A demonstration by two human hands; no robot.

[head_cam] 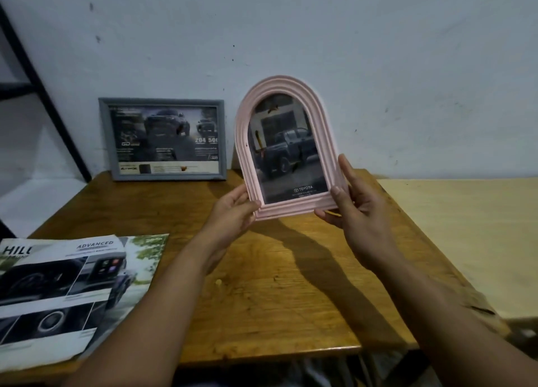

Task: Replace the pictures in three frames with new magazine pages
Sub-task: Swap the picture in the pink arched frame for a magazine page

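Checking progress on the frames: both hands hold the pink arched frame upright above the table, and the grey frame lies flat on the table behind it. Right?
Not quite. In the head view the grey frame stands upright against the wall, not flat. The left hand and right hand do hold the pink arched frame above the table.

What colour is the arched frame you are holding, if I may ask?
Pale pink arched ridged plastic frame, seen in the head view.

A brown wooden worktop (262, 284) stands against a pale wall (320, 37) that has small dark marks. Just beside it, on the right, there is a lighter wooden surface (465, 235). At the far left a black metal rack (43, 89) leans up along the wall
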